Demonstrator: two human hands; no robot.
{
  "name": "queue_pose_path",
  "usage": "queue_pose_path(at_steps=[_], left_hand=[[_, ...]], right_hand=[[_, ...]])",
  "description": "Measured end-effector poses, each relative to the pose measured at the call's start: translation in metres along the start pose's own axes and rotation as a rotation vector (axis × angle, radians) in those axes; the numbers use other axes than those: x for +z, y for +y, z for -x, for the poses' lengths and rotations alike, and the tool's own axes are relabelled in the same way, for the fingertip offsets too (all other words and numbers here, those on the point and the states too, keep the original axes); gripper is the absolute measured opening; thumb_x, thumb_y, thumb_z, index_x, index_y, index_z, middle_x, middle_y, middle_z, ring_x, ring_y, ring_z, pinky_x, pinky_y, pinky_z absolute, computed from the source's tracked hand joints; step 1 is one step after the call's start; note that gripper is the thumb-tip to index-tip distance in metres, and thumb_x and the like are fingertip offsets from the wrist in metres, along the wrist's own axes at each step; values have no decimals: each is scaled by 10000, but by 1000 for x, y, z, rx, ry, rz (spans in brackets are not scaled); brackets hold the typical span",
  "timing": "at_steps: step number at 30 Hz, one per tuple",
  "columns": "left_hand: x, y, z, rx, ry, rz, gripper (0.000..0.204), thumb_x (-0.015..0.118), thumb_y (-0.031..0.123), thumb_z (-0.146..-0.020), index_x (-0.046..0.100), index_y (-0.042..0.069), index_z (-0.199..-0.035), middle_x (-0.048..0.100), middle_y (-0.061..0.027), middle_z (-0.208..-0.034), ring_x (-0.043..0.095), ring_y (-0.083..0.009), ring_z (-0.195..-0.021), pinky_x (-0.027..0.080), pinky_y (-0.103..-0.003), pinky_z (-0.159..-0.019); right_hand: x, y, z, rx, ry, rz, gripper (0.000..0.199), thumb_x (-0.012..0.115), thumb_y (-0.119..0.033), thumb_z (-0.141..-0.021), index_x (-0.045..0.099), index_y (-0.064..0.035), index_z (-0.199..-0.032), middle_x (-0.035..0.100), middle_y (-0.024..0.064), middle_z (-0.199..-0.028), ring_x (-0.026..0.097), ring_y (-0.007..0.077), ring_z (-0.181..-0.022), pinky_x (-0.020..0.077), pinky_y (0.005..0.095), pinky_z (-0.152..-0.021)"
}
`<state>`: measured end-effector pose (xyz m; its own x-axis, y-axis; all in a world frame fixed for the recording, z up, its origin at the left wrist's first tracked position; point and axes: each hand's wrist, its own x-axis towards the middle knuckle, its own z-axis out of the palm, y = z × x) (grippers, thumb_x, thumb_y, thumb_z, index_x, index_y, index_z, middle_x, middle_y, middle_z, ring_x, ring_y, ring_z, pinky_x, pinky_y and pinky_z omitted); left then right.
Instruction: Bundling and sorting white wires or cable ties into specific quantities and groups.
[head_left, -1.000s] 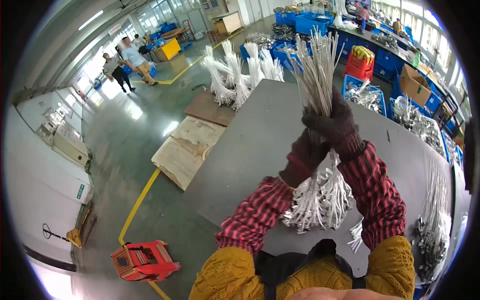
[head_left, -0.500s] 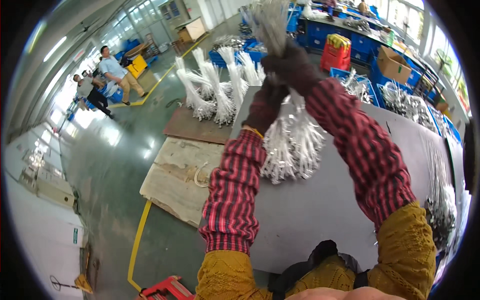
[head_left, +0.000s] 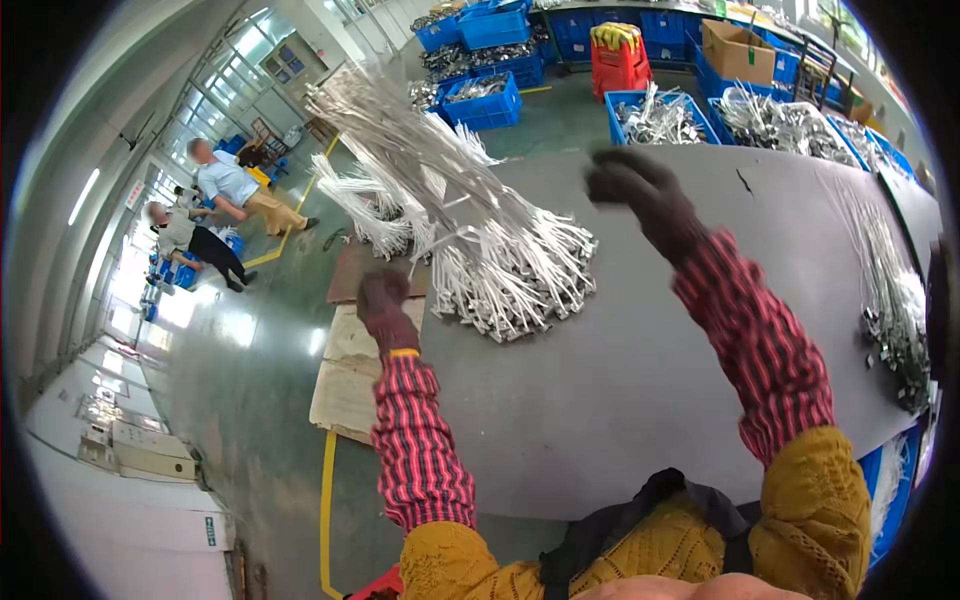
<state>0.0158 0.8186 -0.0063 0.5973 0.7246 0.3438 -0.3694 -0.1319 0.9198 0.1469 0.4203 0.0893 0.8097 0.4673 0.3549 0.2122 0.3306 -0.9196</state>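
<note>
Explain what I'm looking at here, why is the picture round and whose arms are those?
A camera worn on a person's head took this, looking down; its wide lens bends the picture into a circle. The two arms in striped sleeves are that person's own. Both hands wear dark gloves. The left hand is beside a bundle of long white and silver rods that fans out over a grey table; I cannot tell if it has a grip on them. The right hand is raised, holding nothing. Blue bins of metal parts stand beyond the table.
</note>
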Motion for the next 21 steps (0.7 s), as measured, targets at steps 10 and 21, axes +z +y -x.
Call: queue_pose_path(at_steps=[10,21], left_hand=[[96,-12,371,-682,48,373,230,588,204,-921,653,-16,-937,654,-117,-761,624,-224,-641,542,-363,-594],[316,32,571,-485,-732,-276,197,596,130,-920,642,-38,-1012,640,-70,-849,625,-158,-742,543,-285,-682]], right_hand=[[-156,-10,545,879,784,-133,280,644,-153,-894,615,35,-1100,665,145,-871,668,203,-725,564,360,-619],[-205,-115,824,834,1286,-58,341,635,-186,-881,634,25,-1150,661,97,-864,648,172,-710,540,309,-622]])
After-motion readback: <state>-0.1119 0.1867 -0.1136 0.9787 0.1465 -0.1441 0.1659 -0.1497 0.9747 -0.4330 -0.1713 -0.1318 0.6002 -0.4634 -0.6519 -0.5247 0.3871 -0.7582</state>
